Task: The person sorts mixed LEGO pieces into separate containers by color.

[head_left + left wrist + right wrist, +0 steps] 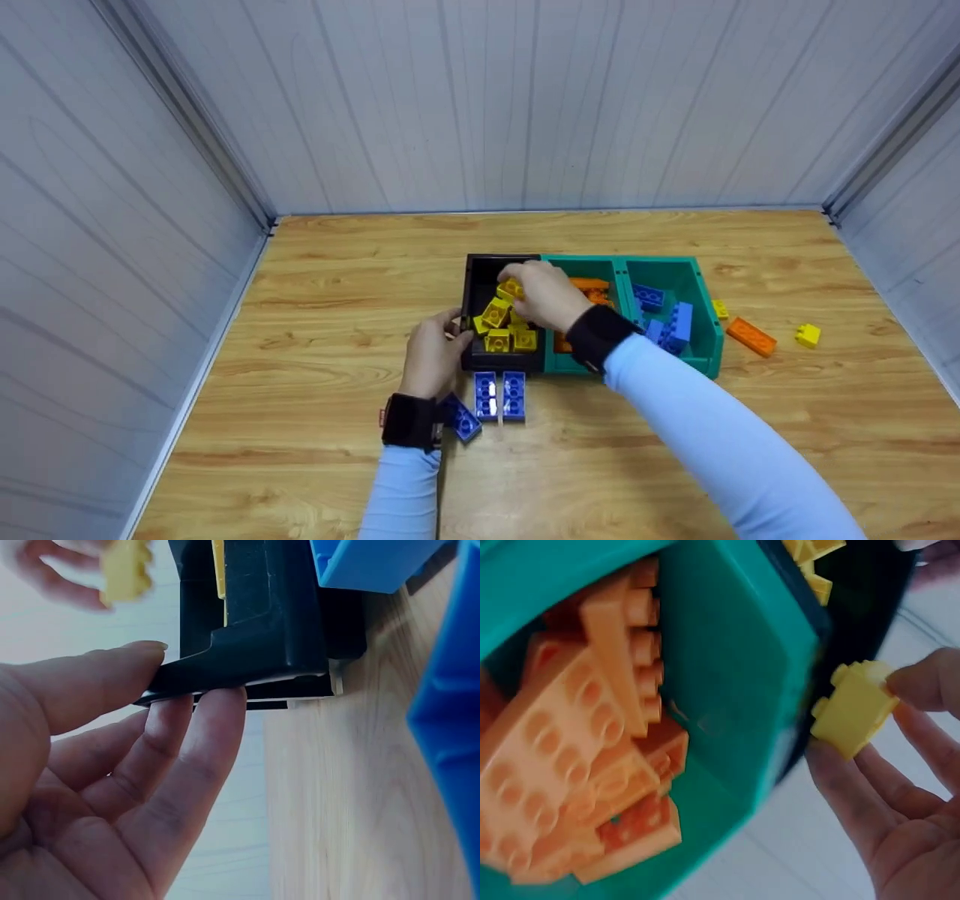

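Left hand [433,355] pinching black bin [475,285] rim, right hand [546,294] gripping yellow brick [511,289] above it

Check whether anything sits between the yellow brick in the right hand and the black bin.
Nothing visible does. The right hand pinches the yellow brick right above the black bin, whose top is open and holds only other yellow bricks. The left hand grips the bin's near left edge, off to the side.

Even, soft light fills the head view; the surface [337,450] shows only faint shadows, and wall lines bow toward the frame edges. Both wrist views are overexposed and blurred, worst on the yellow brick [126,570] at upper left.
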{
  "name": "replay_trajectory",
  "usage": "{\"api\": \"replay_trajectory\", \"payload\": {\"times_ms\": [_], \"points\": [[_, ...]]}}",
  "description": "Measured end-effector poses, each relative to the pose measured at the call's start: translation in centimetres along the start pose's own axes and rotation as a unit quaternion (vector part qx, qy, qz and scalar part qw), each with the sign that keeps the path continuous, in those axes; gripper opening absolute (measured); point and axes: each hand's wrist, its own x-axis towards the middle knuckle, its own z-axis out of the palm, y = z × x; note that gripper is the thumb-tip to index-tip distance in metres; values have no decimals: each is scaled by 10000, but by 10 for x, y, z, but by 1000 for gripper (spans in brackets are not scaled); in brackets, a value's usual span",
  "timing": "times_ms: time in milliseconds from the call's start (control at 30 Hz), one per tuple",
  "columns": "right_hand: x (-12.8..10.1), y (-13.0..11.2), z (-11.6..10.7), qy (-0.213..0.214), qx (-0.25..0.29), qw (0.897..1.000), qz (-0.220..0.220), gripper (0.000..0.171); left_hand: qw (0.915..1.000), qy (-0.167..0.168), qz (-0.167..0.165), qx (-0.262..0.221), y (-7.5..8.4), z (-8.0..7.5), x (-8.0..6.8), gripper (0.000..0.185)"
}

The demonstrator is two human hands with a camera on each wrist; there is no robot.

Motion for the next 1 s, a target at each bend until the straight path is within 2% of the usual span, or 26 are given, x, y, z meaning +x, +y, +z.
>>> {"api": "replay_trajectory", "payload": {"times_ms": [267,400,500,633,733,833,1000], "points": [[39,2,19,120,19,9999,-41,48,9999,-83,-84,-73,0,1,-1,42],[44,5,19,306,-59,9992,-258,47,9996,-110,-196,-157,0,1,-1,43],[40,7,10,397,-130,9982,-424,42,9995,-100,-243,-169,0,0,-1,44],[17,20,-16,421,-273,9975,-501,39,9997,-143,-179,-88,2,2,-1,45],[-6,39,-42,466,-318,9974,-438,40,9997,-157,-154,-60,3,3,-1,46],[-31,71,-69,594,-349,9974,-228,39,9997,-184,-139,-26,1,3,0,46],[-78,143,-104,792,-636,9947,176,35,9997,-186,-148,77,-2,0,2,44]]}}
